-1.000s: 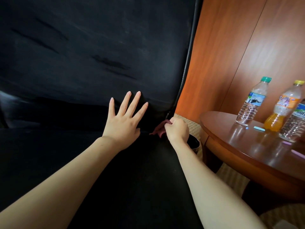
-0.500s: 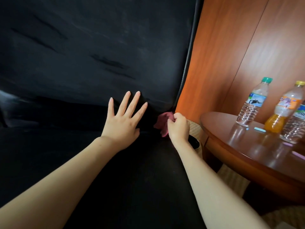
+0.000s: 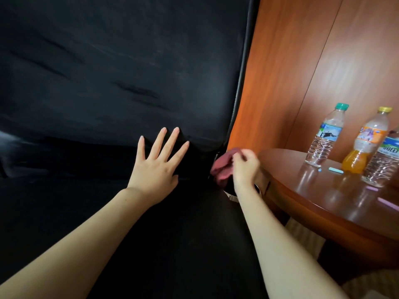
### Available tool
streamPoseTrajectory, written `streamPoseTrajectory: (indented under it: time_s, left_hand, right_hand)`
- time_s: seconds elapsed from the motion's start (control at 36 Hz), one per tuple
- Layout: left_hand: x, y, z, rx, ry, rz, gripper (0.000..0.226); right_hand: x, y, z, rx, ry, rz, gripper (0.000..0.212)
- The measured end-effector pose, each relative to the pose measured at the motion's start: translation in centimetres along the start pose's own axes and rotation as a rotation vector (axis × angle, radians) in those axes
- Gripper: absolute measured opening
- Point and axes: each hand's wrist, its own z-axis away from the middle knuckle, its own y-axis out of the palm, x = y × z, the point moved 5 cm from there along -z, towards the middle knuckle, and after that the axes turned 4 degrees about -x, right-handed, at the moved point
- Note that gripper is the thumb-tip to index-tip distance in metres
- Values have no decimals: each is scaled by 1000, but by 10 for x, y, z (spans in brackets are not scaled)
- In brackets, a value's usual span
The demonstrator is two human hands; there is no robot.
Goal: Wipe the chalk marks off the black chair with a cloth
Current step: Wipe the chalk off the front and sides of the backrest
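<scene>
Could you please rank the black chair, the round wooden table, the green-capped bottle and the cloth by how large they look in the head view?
1. black chair, filling most of the frame
2. round wooden table
3. green-capped bottle and cloth: too alike to rank, since the right hand hides part of the cloth.

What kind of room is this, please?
Probably a hotel room or a similar lounge: wood-panelled wall, a round polished wooden table bearing drink bottles, and a black upholstered chair beside it.
</scene>
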Motion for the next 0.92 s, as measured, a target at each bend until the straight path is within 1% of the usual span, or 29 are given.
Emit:
streamPoseTrajectory:
  time_s: [0.03,0.06,0.08,0.17,0.25,0.31,0.39,0.42,0.44,0.5,0.56,0.58,0.61,0.67,0.72,0.78,0.81,0.86,0.92]
  left_hand:
    - [0,0,0,-2,3,1,93]
    - [0,0,0,-3,6,3,93]
    - [-1,0,0,1,7,6,93]
    - [-1,0,0,34,7,4,92]
    - [-1,0,0,33,5,7,91]
    - [-2,-1,0,22,9,12,91]
    - [-3,-1,-1,10,14,11,91]
    - [-3,-2,-1,2,18,11,91]
    - [-3,-2,-1,-4,21,13,91]
    - [-4,-2,-1,-14,27,18,91]
    - [-5,-2,-1,-28,36,18,91]
    - [-5,-3,-1,-34,40,18,91]
    - [-6,-3,-1,-37,43,20,91]
    - [-6,-5,-1,-39,46,30,91]
    - [-7,-6,-1,-39,53,40,90]
    - [-8,-6,0,-40,61,48,90]
    - [-9,-6,0,-40,65,49,90]
    - [-10,-7,0,-38,66,56,90]
    - [-10,-8,1,-24,62,60,89]
  right_hand:
    - [9,-10,-6,-126,-5,-60,19]
    - [15,-17,-12,-208,-13,-88,23]
    - [17,-20,-17,-248,-14,-77,24]
    - [9,-23,-18,-241,45,21,11]
    - [1,-27,-11,-181,39,103,8]
    - [-8,-20,-4,-25,28,203,7]
    - [-30,4,15,375,106,286,8]
    - [-33,9,21,489,110,341,9]
    - [-33,12,26,566,124,365,11]
    - [-32,12,28,645,225,330,14]
    - [-36,9,32,706,374,280,12]
    - [-38,7,34,735,417,268,14]
    - [-39,5,35,759,426,259,20]
    - [-41,4,36,780,374,251,33]
    - [-37,4,35,733,231,301,26]
    - [-30,5,30,644,24,430,20]
    - [-28,6,29,618,-41,510,20]
    - [-26,7,29,578,-100,669,22]
    - [-25,9,30,522,-115,776,23]
